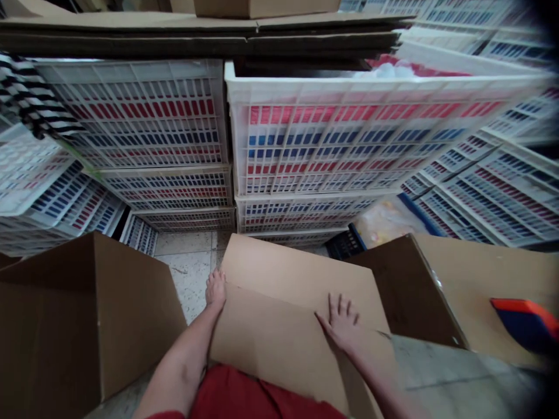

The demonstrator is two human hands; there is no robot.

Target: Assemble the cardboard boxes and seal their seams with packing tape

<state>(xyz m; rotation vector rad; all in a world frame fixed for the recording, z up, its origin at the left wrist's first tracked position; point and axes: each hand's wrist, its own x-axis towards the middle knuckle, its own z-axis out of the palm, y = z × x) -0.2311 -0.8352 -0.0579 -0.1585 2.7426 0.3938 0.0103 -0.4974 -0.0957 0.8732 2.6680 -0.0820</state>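
White plastic crates (pixel 332 139), packed with rows of red and blue items, are stacked wall-like around a pale tiled floor (pixel 190 267), with flattened cardboard sheets (pixel 196 29) laid across the top of the stacks. An open cardboard box (pixel 78 314) stands on the floor at left, another box (pixel 437 291) at right, its inside mostly out of view. Between them a flat cardboard sheet (pixel 279 314) rests tilted over the person's lap, apparently propped there to be steadied. The left hand (pixel 215 289) curls over the sheet's left edge, fingers hidden behind it, a closed grip on that edge. The right hand (pixel 343 323) lies flat on top, fingers spread, pressing and holding nothing. A red and blue thing (pixel 526 323) at right is too blurred to identify.
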